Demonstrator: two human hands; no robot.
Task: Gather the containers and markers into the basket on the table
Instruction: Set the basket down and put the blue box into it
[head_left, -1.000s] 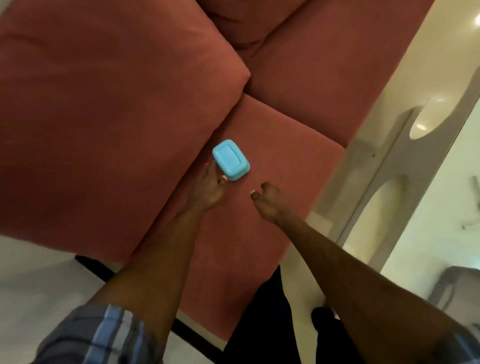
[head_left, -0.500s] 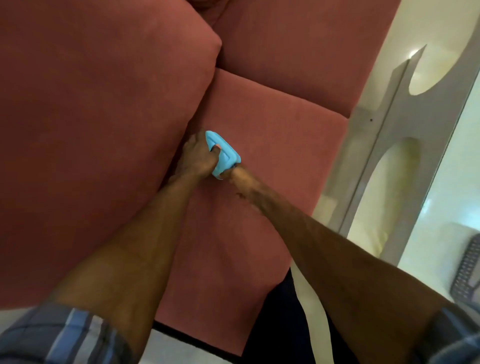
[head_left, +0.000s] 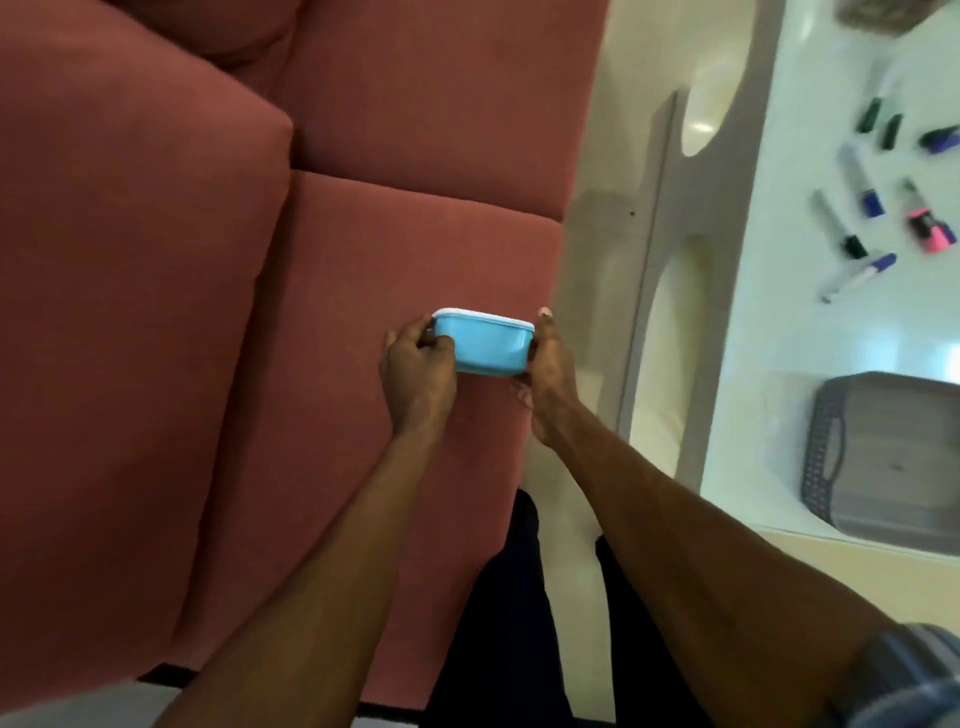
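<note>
A small light-blue lidded container (head_left: 485, 345) is held up above the red sofa seat, between both hands. My left hand (head_left: 418, 371) grips its left end with curled fingers. My right hand (head_left: 550, 369) holds its right end, thumb up along the side. On the white table at the right lies a grey basket (head_left: 831, 462), apparently with nothing in it. Several markers lie scattered on that table further back, among them a pink one (head_left: 927, 226), a blue-capped one (head_left: 865, 189) and a black-capped one (head_left: 839, 226).
The red sofa (head_left: 260, 312) fills the left and middle, with a big cushion at the left. The white table (head_left: 779, 338) has cut-out legs beside the sofa. My dark trouser legs (head_left: 498, 597) stand on the pale floor between the two.
Both hands took hold of the blue container on the sofa and lifted it off the seat. The view swung right, bringing the table, markers and basket into sight.
</note>
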